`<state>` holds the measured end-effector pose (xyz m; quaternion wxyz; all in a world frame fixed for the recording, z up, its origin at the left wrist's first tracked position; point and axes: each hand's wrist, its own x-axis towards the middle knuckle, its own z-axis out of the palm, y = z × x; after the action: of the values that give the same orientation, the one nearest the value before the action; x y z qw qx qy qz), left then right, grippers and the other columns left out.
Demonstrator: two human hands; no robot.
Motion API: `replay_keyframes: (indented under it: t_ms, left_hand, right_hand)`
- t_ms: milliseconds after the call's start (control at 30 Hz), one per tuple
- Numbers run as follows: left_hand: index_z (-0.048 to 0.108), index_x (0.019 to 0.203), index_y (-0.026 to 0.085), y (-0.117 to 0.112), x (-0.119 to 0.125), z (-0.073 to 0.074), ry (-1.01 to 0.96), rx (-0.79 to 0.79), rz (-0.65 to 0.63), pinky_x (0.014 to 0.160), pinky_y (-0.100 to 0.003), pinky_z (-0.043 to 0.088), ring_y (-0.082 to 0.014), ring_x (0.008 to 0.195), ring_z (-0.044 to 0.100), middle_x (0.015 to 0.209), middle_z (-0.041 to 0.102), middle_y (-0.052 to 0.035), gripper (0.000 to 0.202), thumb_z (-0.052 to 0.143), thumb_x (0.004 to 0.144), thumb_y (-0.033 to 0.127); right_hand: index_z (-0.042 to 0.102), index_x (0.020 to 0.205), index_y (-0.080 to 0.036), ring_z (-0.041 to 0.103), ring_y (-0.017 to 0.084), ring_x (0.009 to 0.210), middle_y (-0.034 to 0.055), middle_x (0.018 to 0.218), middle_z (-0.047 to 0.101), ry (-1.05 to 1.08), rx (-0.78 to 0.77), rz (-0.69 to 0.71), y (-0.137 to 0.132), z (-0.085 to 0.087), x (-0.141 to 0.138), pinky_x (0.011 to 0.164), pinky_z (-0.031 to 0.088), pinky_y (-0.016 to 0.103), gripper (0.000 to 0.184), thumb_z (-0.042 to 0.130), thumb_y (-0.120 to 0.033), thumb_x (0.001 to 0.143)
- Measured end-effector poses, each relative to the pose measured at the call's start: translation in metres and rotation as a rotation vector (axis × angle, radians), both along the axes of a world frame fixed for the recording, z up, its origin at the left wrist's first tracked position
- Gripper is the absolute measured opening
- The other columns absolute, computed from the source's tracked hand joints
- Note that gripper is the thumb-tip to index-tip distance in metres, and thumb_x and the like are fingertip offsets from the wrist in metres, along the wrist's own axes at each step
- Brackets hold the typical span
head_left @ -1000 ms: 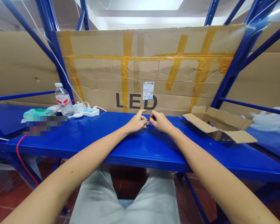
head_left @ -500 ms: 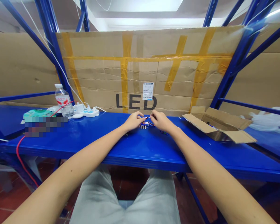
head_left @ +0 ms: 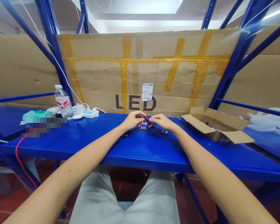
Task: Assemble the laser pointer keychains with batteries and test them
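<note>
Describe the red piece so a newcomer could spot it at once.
At the blue table, before the cardboard marked LED, the left hand and right hand nearly meet. Between them slants a slim red piece, its colour setting it apart from the silver-and-blue cluster below.

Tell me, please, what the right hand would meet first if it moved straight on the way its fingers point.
The right hand would probably meet the slim red object between the hands first, then the left hand just beyond, though exact depth is unclear.
</note>
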<state>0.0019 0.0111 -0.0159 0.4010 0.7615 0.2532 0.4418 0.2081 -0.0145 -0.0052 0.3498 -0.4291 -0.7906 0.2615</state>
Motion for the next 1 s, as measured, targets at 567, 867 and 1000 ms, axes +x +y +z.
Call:
replay_keyframes:
  t_ms: [567, 867, 1000]
  left_hand:
    - [0.068, 0.104, 0.01, 0.007, -0.009, 0.011, -0.453, -0.396, -0.122, 0.092, -0.036, 0.048, -0.0267, 0.117, 0.061, 0.126, 0.064, -0.0193, 0.054, 0.036, 0.094, 0.053]
    - [0.067, 0.102, 0.011, 0.005, -0.01, 0.013, -0.435, -0.477, -0.142, 0.097, -0.038, 0.048, -0.0288, 0.12, 0.059, 0.124, 0.065, -0.0195, 0.062, 0.033, 0.092, 0.062]
    - [0.066, 0.102, 0.011, 0.005, -0.01, 0.013, -0.432, -0.471, -0.133, 0.1, -0.04, 0.048, -0.0294, 0.121, 0.058, 0.123, 0.065, -0.0203, 0.062, 0.034, 0.091, 0.063]
  right_hand:
    - [0.048, 0.068, -0.02, 0.026, 0.007, 0.042, -0.0092, 0.049, 0.029, 0.415, -0.343, 0.082, -0.011, -0.001, -0.015, 0.041, 0.031, 0.022, 0.023, 0.065, -0.032, 0.075]
    - [0.047, 0.068, -0.02, 0.036, 0.009, 0.036, -0.0075, 0.045, 0.036, 0.2, -0.231, 0.016, -0.006, -0.004, -0.011, 0.038, 0.032, 0.024, 0.024, 0.061, -0.036, 0.08]
    - [0.051, 0.069, -0.019, 0.04, 0.011, 0.034, -0.0052, 0.042, 0.041, 0.076, -0.106, -0.121, 0.0, -0.004, -0.006, 0.038, 0.031, 0.024, 0.025, 0.054, -0.038, 0.085]
